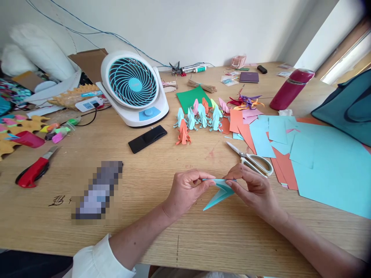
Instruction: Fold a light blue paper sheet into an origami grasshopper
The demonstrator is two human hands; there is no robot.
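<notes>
A folded light-blue paper piece [219,197] hangs between my two hands, a pointed flap angling down to the left. My left hand [188,189] pinches its upper left end between thumb and fingers. At its upper right end my right hand [252,189] has the paper in a thumb-and-finger pinch. White-handled scissors [255,161] lie open just beyond my right hand. Several folded paper figures stand in a group farther back, with an orange figure [183,133] in front.
Blue paper sheets [336,166] and orange pieces cover the right side. A white fan [131,87], a black case [147,139], a pixelated phone-like object [100,191] and a red-handled knife [33,172] are on the left. A magenta bottle [291,89] leans at the back right.
</notes>
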